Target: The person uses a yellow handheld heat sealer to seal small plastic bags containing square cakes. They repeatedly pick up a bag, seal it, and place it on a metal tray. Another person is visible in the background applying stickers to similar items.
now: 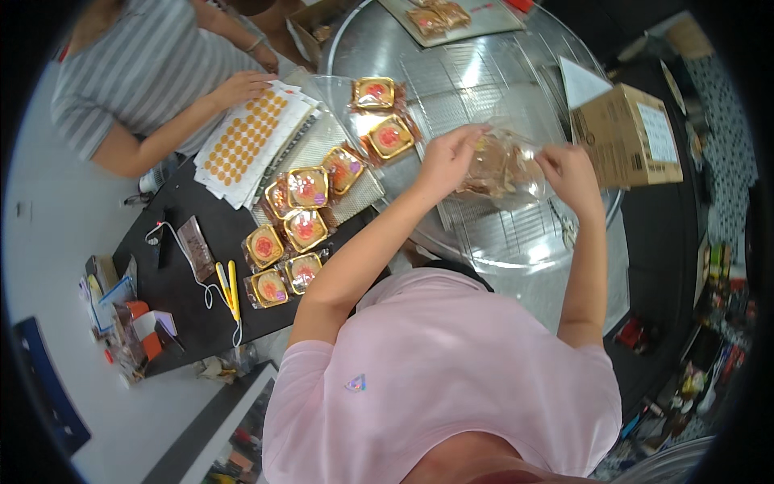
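Clear plastic wrapper with a brownish pastry inside is what we hold between both hands, above the round metal tray and its wire rack. Our left hand has its fingers closed on the wrapper's left end, and our right hand pinches the right end, so the grip spans it from side to side. Its long axis seems to run between the two grips, roughly level; we cannot tell which end is the open mouth, as the film is blurred. To do this well, we judge it best to keep both pinches on the film alone, clear of the pastry, and hold it over the tray. Left of our left grip lie wrapped pastries in gold trays.
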### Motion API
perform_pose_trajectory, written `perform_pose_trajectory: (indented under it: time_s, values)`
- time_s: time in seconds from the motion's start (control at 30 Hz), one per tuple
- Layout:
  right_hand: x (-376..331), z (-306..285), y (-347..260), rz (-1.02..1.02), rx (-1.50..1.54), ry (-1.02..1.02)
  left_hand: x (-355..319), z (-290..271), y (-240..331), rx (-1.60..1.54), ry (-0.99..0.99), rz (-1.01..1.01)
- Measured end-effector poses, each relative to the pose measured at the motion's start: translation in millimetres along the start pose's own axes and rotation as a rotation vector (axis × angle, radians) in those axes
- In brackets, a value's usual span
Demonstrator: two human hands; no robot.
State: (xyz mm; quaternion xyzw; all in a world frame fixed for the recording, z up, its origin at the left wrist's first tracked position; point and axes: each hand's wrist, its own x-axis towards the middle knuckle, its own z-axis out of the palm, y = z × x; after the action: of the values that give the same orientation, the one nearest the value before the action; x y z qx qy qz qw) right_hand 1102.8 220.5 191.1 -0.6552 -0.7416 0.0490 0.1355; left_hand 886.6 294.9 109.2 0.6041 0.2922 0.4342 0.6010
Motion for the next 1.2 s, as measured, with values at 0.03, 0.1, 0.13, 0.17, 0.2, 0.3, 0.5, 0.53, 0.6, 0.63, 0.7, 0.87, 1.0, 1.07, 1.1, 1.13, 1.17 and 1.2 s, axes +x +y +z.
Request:
perform_pose_trajectory:
  time_s: [0.03,0.1,0.13,0.17,0.2,0.3,0.5,0.53,0.6,0.63,0.7,0.87,1.0,1.07,1.1,1.13,1.17,1.2]
  values:
    - [-4.1,-5.9,-6.8,0.115,0.109,0.021,5.2,-0.5,-0.2,0.009,-0.003,-0.004]
    - [-8.4,-14.4,-14.8,0.233,0.227,0.071,19.3,-0.5,3.2,0.007,0.003,0.019]
    - [-9.7,-14.6,-16.3,0.237,0.236,0.099,26.6,1.2,3.0,0.004,0.001,0.029]
    - [-10.4,-16.1,-18.9,0.241,0.246,0.127,35.3,3.6,1.3,-0.004,-0.009,0.035]
    - [-12.4,-17.7,-23.2,0.244,0.234,0.133,42.2,5.6,-4.8,-0.014,-0.012,0.035]
    - [-16.7,-26.5,-35.4,0.273,0.202,0.154,58.2,13.0,-0.6,-0.067,-0.038,0.053]
    - [-8.2,-18.2,-53.5,0.224,0.168,0.156,88.3,16.3,-22.6,-0.121,-0.126,0.008]
    - [-5.5,-14.1,-54.4,0.221,0.127,0.132,90.0,14.9,-29.0,-0.117,-0.134,-0.001]
    - [0.5,-15.7,-51.1,0.374,0.102,-0.034,92.4,10.8,-41.4,-0.111,-0.147,-0.024]
    - [6.2,-24.0,-51.9,0.181,-0.088,0.087,91.5,7.5,-45.0,-0.113,-0.138,-0.018]
    - [19.1,-42.2,-51.2,-0.212,-0.459,0.332,91.4,6.0,-51.6,-0.121,-0.123,-0.007]
    - [-17.1,-21.3,52.6,0.363,0.150,-0.046,88.4,23.2,-32.1,0.048,-0.169,-0.021]
    - [-12.0,-16.3,57.5,0.689,0.402,-0.272,74.0,16.4,-15.8,0.160,-0.112,-0.084]
    - [-12.6,-8.1,60.2,0.630,0.251,-0.225,57.9,18.3,-45.2,0.259,0.217,0.004]
    - [-13.4,-3.7,61.7,0.598,0.176,-0.202,47.2,18.5,-64.2,0.311,0.382,0.047]
    - [-20.4,-1.6,65.0,0.652,0.216,-0.140,30.2,14.7,-79.3,0.319,0.424,-0.120]
    - [-28.2,-3.6,70.6,0.694,0.258,-0.074,11.9,18.0,-96.4,0.287,0.406,-0.291]
    - [-36.9,-4.8,79.6,0.738,0.300,-0.002,-6.6,23.7,-114.2,0.252,0.382,-0.456]
